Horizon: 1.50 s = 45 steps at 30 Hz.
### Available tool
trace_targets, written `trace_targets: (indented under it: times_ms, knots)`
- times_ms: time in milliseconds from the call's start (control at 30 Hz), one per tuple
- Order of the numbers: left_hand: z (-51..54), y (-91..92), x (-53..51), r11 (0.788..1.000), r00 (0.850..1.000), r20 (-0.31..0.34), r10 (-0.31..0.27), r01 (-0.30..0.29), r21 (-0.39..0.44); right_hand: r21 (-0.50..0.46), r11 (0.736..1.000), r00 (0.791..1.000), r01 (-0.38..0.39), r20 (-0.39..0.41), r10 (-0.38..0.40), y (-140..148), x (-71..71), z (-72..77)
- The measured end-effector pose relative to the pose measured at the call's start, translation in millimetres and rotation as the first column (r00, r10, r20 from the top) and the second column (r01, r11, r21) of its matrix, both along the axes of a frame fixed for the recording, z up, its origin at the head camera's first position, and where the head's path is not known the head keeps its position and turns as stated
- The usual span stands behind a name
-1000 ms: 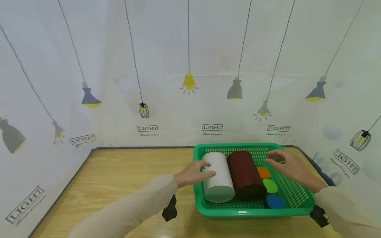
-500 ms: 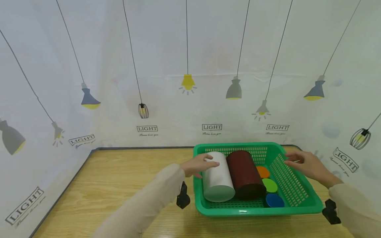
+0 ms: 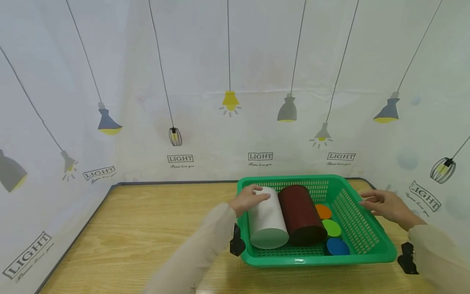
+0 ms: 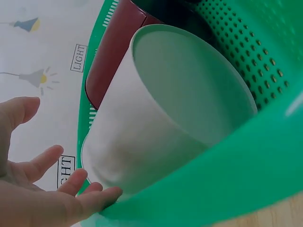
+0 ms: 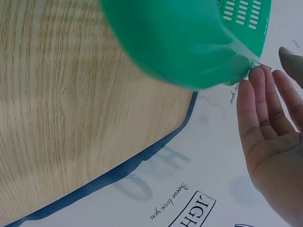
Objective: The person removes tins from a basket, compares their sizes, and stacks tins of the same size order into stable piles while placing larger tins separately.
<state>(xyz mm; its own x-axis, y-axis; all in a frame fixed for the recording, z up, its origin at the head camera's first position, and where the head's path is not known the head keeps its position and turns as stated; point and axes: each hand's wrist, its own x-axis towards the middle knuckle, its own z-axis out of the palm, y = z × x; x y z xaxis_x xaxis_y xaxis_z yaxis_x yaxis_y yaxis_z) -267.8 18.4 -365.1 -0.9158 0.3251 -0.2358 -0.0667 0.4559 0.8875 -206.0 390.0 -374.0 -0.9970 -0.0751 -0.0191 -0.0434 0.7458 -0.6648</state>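
Observation:
A green plastic basket (image 3: 315,260) with perforated walls sits on the table. Inside it lie a white cylinder (image 3: 267,216) and a dark red cylinder (image 3: 299,210), side by side. My left hand (image 3: 247,201) is at the basket's left side, over the edge beside the white cylinder; in the left wrist view its fingers (image 4: 75,182) are spread near the rim, thumb apart. On the opposite side, my right hand (image 3: 391,207) has its fingertips at the right rim. The right wrist view shows those fingers (image 5: 259,94) nearly straight against the rim's outer edge, thumb raised.
An orange round piece (image 3: 323,212), a light green one (image 3: 331,228) and a blue one (image 3: 338,247) line up right of the dark red cylinder. Wooden table (image 3: 158,228) extends left of the basket. A printed lamp-pattern sheet (image 3: 205,122) stands behind and at the sides.
My right hand has moved right, from above the basket to its right rim. The left hand has shifted slightly right and up along the left side. The basket's contents look unmoved.

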Motion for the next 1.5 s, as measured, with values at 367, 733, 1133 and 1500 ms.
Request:
trace_targets:
  times_ms: [367, 733, 1133, 1500]
  knots:
    - [-11.9, 10.3, 2.4, 0.995, 0.994, -0.056, 0.090, -0.087, 0.045, 0.000, 0.999, 0.995, 0.041, 0.089, -0.041, 11, 0.1, -12.6]
    - [-18.2, 17.1, 1.1, 0.983, 0.981, -0.073, 0.182, -0.181, 0.019, -0.051, 0.998, 1.000, 0.021, 0.023, -0.020, 10, 5.1, -25.2]
    - [-21.8, 17.7, 2.2, 0.972, 0.971, -0.042, 0.235, -0.235, 0.012, -0.105, 0.994, 0.999, 0.029, 0.029, -0.026, 11, 3.2, -31.2]
    - [-24.8, 20.3, 3.1, 0.966, 0.964, -0.066, 0.258, -0.257, 0.019, -0.120, 0.992, 0.999, 0.030, 0.024, -0.028, 12, 3.7, -32.6]
